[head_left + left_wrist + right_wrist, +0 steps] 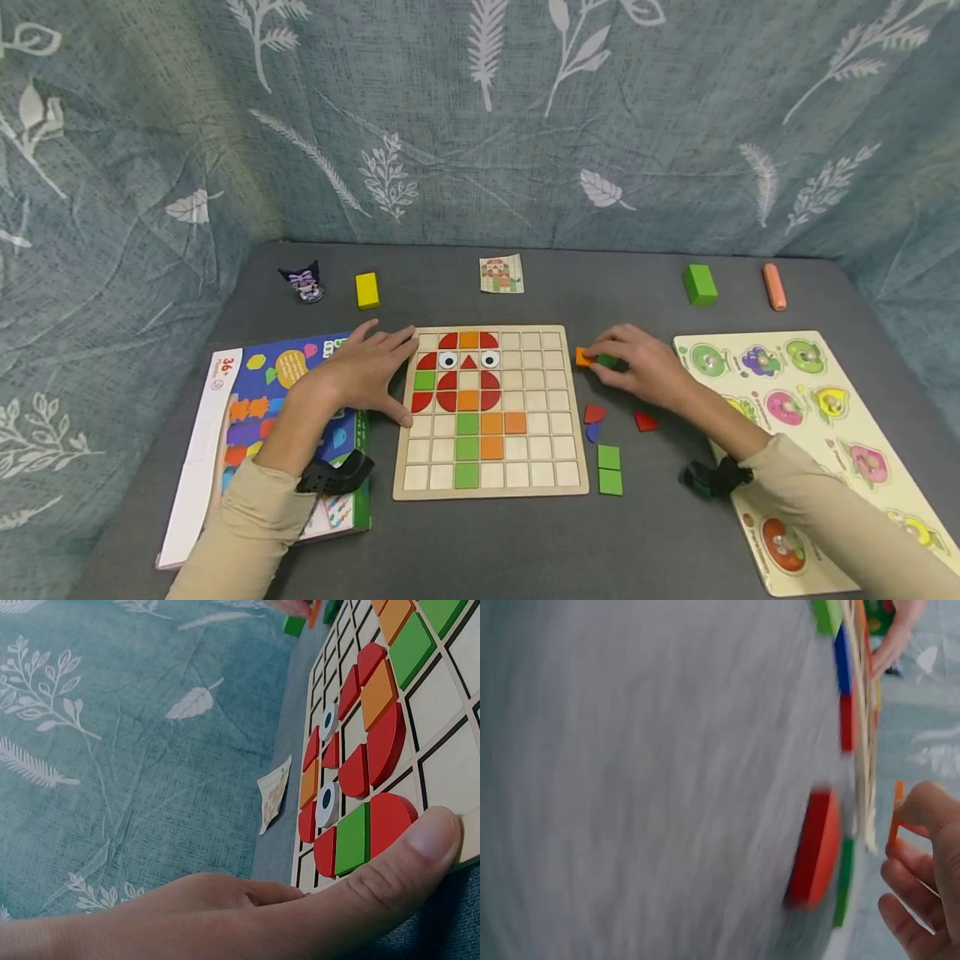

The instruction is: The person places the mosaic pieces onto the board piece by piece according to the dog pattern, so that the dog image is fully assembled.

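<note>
A wooden grid board (491,493) lies in the middle of the table, with red, orange and green tiles and two eye discs set in its cells. At its left edge rests my left hand (360,375), fingers spread and the thumb (405,859) along the rim. Right of the board, my right hand (637,362) pinches an orange square tile (897,806) between thumb and fingertips, held on edge in the right wrist view. A green tile (609,362) shows partly under that hand. Nearby lie red pieces (647,421), a blue piece (593,432) and two green squares (610,469).
A small picture card (501,274) lies behind the board. The left forearm passes over a colourful box (247,367); the right one crosses a fruit puzzle board (757,400). Along the back stand a figurine (303,282), a yellow block (367,291), a green block (700,285) and an orange-pink stick (774,287).
</note>
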{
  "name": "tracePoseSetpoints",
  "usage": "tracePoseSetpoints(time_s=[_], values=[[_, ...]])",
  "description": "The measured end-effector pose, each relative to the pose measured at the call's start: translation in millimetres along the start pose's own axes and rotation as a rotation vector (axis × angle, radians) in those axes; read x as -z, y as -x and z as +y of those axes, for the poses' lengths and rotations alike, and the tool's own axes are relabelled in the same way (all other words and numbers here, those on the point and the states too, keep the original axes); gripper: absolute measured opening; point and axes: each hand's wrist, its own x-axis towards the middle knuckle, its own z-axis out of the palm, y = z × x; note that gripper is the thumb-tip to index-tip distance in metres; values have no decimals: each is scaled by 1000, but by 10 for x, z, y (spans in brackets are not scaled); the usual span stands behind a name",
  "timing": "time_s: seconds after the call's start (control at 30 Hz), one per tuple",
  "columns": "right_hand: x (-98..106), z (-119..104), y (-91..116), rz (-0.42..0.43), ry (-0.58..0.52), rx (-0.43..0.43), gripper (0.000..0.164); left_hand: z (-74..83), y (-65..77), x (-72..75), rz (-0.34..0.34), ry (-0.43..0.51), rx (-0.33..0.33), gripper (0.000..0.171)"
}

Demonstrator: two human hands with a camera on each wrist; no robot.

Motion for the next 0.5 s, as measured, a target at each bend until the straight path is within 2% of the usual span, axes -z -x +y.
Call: tracePoseSetpoints(time_s=[0.1, 0.27, 0.37, 0.5], values=[[-26, -164, 0, 35, -71, 55, 20, 2, 8, -8, -8, -5, 1, 112], [-101, -546, -14, 18, -172, 208, 19, 1, 3, 5, -1, -15, -10, 112], [-165, -745, -30, 8, -180, 295, 18, 2, -1, 16, 6, -11, -11, 111], [-256, -907, -43, 2, -153, 357, 12, 1, 3, 8, 8, -6, -6, 111]])
